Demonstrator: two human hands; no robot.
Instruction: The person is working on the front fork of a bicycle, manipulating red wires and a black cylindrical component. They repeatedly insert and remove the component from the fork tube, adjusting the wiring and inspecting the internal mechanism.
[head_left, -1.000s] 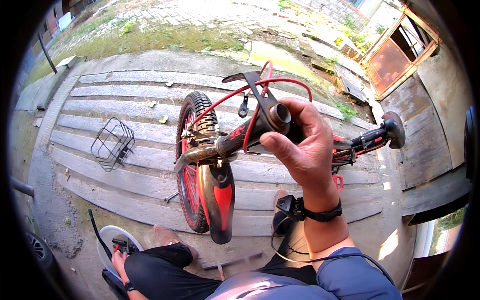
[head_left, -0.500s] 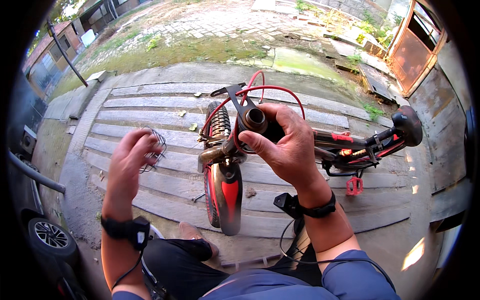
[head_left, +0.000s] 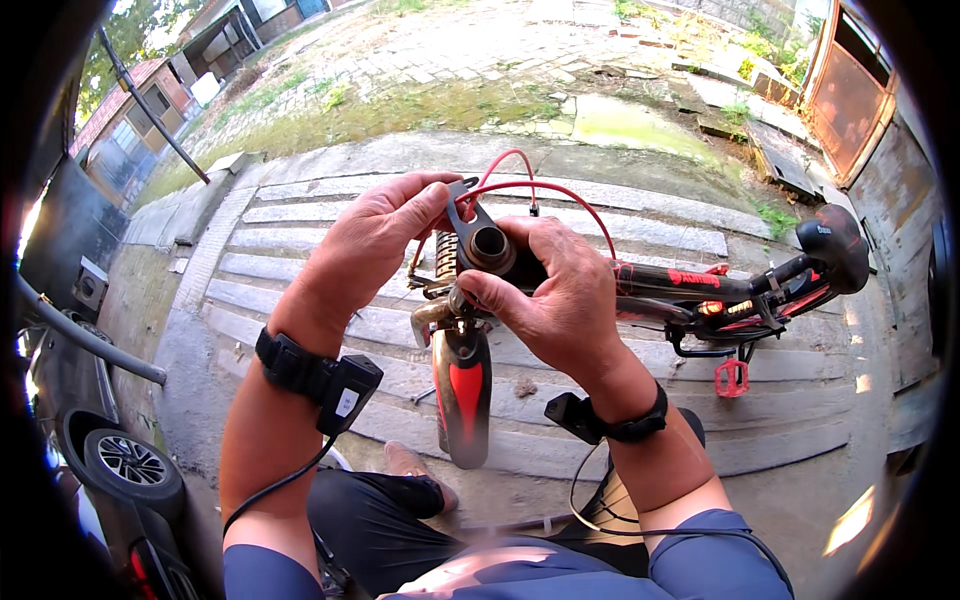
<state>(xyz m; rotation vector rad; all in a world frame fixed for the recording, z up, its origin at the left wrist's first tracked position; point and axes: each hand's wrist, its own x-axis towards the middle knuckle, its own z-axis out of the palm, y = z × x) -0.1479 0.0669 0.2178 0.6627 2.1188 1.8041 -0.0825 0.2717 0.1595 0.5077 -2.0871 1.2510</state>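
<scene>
A black-and-red bicycle stands in front of me without handlebars showing. Its bare steerer tube points up toward me. With thumb and fingers my left hand pinches the far end of a flat grey metal bracket fitted around that tube. My right hand is curled around the head of the frame just below the tube opening, thumb on the near side. A red cable loops from the bracket toward the frame. Below the hands is the red-and-black front mudguard; the tyre is partly hidden.
The bicycle's black saddle and red pedal are to the right. A dark car and a grey pipe stand at left. Concrete strips run under the bicycle; a rusty metal door is at far right.
My left hand has moved right and away from me onto the bracket. The dark, thin wire-like thing at its fingers earlier no longer shows. My right hand has stayed on the frame.
</scene>
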